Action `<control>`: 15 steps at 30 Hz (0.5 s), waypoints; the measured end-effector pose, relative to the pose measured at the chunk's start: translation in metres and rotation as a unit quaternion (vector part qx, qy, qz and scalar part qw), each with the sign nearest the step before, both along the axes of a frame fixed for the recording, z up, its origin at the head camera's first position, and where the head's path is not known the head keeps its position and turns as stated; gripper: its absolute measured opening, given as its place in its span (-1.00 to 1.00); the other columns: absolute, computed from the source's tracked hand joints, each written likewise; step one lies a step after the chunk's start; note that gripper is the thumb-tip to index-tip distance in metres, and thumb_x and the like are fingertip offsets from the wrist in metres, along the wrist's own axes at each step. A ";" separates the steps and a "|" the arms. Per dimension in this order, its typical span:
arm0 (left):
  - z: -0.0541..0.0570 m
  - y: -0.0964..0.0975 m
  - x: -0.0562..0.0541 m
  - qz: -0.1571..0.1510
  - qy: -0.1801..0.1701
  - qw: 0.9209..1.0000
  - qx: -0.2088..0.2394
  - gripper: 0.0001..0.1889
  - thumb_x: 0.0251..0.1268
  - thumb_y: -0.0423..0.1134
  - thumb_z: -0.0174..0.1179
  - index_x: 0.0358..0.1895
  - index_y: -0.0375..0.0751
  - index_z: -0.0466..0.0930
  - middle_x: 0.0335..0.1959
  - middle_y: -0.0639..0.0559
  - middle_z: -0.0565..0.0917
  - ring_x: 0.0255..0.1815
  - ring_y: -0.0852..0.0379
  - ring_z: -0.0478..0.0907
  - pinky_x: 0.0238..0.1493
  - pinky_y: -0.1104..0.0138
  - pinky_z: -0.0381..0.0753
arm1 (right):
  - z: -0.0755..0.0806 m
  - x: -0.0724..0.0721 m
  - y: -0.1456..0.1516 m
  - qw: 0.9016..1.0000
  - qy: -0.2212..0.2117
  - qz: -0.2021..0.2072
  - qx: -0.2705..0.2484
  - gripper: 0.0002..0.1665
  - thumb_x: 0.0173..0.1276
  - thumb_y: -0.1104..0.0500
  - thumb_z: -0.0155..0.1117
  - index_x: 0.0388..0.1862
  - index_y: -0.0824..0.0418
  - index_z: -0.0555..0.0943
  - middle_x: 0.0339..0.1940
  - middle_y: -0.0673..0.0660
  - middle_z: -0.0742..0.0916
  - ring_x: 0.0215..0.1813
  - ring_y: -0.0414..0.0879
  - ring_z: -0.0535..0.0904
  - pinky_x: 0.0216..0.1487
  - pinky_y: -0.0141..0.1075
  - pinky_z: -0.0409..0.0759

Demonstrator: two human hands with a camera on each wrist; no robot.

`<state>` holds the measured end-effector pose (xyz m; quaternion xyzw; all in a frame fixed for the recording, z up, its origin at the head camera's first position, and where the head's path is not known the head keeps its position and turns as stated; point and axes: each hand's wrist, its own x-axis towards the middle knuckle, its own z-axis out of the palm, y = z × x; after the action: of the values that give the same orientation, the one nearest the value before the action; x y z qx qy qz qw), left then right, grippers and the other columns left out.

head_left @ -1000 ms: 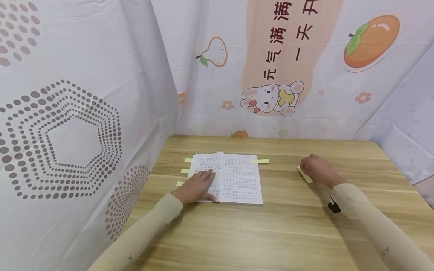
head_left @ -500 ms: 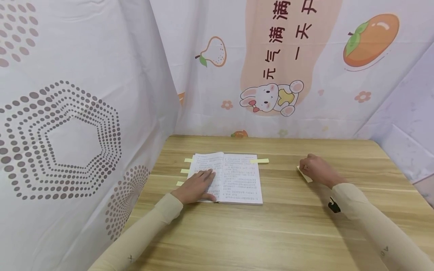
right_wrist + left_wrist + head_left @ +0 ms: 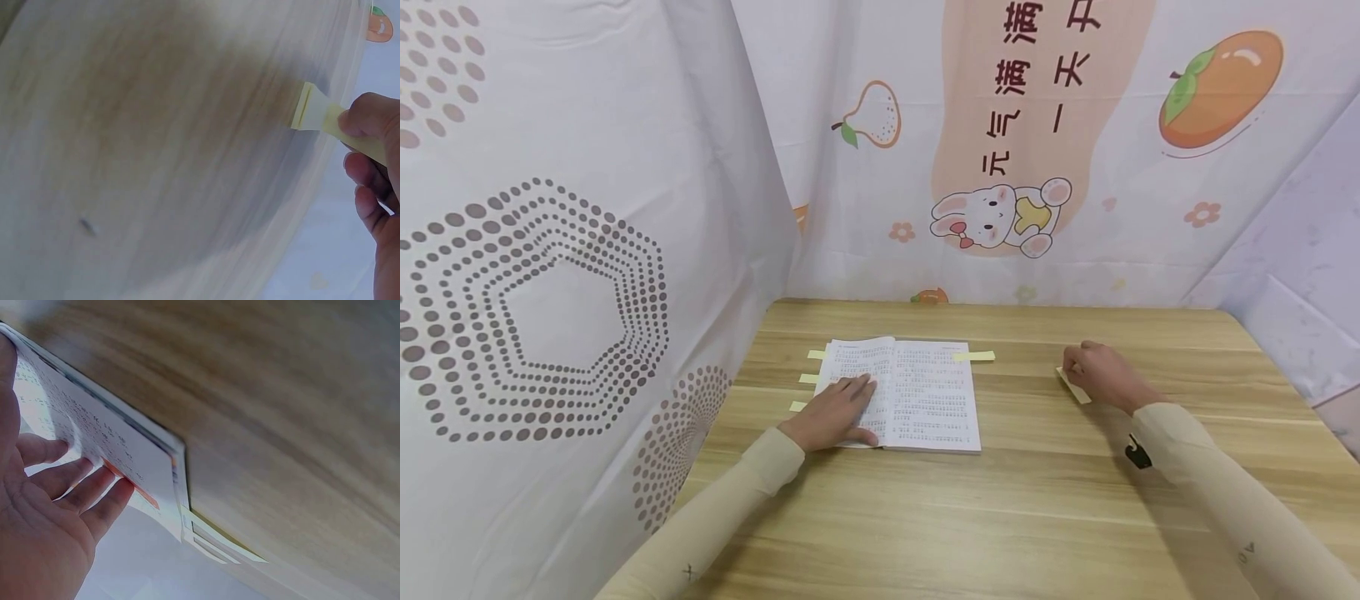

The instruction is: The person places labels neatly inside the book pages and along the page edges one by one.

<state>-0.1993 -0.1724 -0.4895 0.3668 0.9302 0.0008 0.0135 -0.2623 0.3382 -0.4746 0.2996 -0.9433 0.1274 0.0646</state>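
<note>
An open book (image 3: 934,404) lies at the left of the table, and my left hand (image 3: 833,413) rests on its left page with fingers extended. Yellow sticky tabs (image 3: 808,379) stick out past the book's left edge. Another yellow sticky note (image 3: 981,357) juts from the top of the right page. Farther right, my right hand (image 3: 1107,377) is at a small pad of sticky notes (image 3: 303,107) on the table. Thumb and fingers pinch the end of a yellow sticky note (image 3: 334,122), which bends up from the pad in the right wrist view.
The wooden table (image 3: 940,517) runs up to a printed curtain (image 3: 865,208) behind it. Another dotted curtain (image 3: 565,317) hangs close on the left. A small black object (image 3: 1138,452) shows beside the right cuff.
</note>
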 end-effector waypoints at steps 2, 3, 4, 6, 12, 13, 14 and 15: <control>0.000 0.000 0.000 0.000 0.000 1.000 -0.001 0.07 0.30 0.47 0.00 0.56 -0.42 0.20 0.55 -0.34 0.27 0.51 -0.26 0.30 0.43 -0.08 0.37 | 0.001 0.000 -0.001 1.000 -0.008 -0.008 0.001 -0.86 0.35 0.42 0.34 -0.28 0.20 0.62 -0.34 0.08 0.65 -0.32 0.01 0.61 -0.31 -0.08 0.64; 0.000 0.000 0.000 0.001 0.000 1.000 -0.001 0.07 0.30 0.47 0.00 0.56 -0.42 0.19 0.55 -0.34 0.27 0.51 -0.26 0.30 0.43 -0.08 0.37 | 0.002 0.000 -0.001 1.000 -0.010 -0.011 0.002 -0.87 0.36 0.41 0.34 -0.27 0.21 0.62 -0.33 0.09 0.65 -0.32 0.01 0.61 -0.30 -0.08 0.64; 0.001 0.000 0.000 0.001 -0.001 1.000 -0.001 0.08 0.30 0.48 0.00 0.56 -0.42 0.19 0.55 -0.34 0.27 0.51 -0.26 0.29 0.43 -0.08 0.37 | 0.002 0.000 -0.001 1.000 -0.013 -0.014 0.002 -0.88 0.37 0.40 0.34 -0.26 0.21 0.62 -0.33 0.09 0.65 -0.32 0.01 0.61 -0.30 -0.08 0.64; 0.001 0.000 0.001 0.001 -0.002 1.000 0.001 0.08 0.30 0.47 0.00 0.56 -0.42 0.19 0.55 -0.35 0.26 0.51 -0.27 0.29 0.43 -0.08 0.36 | 0.003 0.000 -0.001 1.000 -0.014 -0.014 0.002 -0.89 0.37 0.40 0.34 -0.26 0.21 0.62 -0.34 0.09 0.65 -0.32 0.00 0.60 -0.30 -0.07 0.64; 0.001 0.000 0.001 -0.002 -0.001 1.000 0.004 0.09 0.29 0.48 -0.01 0.57 -0.42 0.18 0.56 -0.35 0.25 0.52 -0.27 0.28 0.42 -0.10 0.38 | 0.003 -0.001 -0.002 1.000 -0.006 -0.010 0.002 -0.87 0.34 0.42 0.34 -0.28 0.22 0.62 -0.34 0.08 0.66 -0.32 0.01 0.61 -0.29 -0.05 0.64; 0.001 0.000 0.001 -0.002 0.000 1.000 0.002 0.09 0.29 0.48 -0.02 0.57 -0.42 0.17 0.56 -0.35 0.25 0.52 -0.27 0.29 0.42 -0.10 0.38 | 0.003 -0.002 -0.002 1.000 -0.004 -0.009 0.001 -0.87 0.34 0.43 0.33 -0.29 0.22 0.61 -0.34 0.09 0.66 -0.32 0.02 0.61 -0.29 -0.04 0.64; 0.000 0.000 0.001 -0.002 0.000 1.000 0.001 0.09 0.29 0.49 -0.03 0.57 -0.42 0.17 0.56 -0.34 0.25 0.51 -0.27 0.29 0.42 -0.10 0.38 | 0.002 -0.002 -0.002 1.000 -0.002 -0.008 -0.001 -0.86 0.33 0.43 0.32 -0.29 0.22 0.60 -0.34 0.09 0.66 -0.32 0.02 0.60 -0.29 -0.04 0.64; 0.000 0.000 0.001 -0.002 0.001 1.000 0.001 0.09 0.30 0.48 -0.02 0.57 -0.42 0.17 0.56 -0.35 0.25 0.51 -0.27 0.29 0.42 -0.10 0.38 | 0.002 -0.002 -0.002 1.000 0.000 -0.007 -0.002 -0.86 0.33 0.43 0.32 -0.29 0.22 0.59 -0.34 0.09 0.66 -0.33 0.02 0.60 -0.29 -0.04 0.63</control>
<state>-0.1982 -0.1728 -0.4892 0.3687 0.9295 0.0014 0.0126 -0.2648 0.3363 -0.4729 0.2925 -0.9452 0.1288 0.0661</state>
